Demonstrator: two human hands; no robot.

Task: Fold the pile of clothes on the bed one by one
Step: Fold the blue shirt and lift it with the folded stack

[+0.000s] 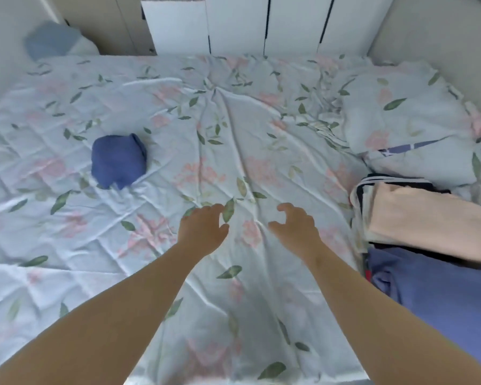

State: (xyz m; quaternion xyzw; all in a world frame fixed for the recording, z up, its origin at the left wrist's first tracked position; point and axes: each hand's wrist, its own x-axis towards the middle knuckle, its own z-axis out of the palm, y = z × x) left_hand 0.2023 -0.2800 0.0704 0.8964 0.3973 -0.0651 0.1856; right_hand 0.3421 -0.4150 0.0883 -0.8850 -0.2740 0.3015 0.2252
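While the left hand (203,229) and right hand (296,229) hover over the bed (67,245), each grip loosely curled and empty, the pile of clothes (428,226) lies at its right edge. It looks soft, limp and probably light, best pinched at a top corner.

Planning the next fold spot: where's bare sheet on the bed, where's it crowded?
Free: wide middle of the sheet, between the folded blue garment and the clothes pile, beyond left hand and right hand; also near left. Crowded: right edge, with pile and bunched duvet.
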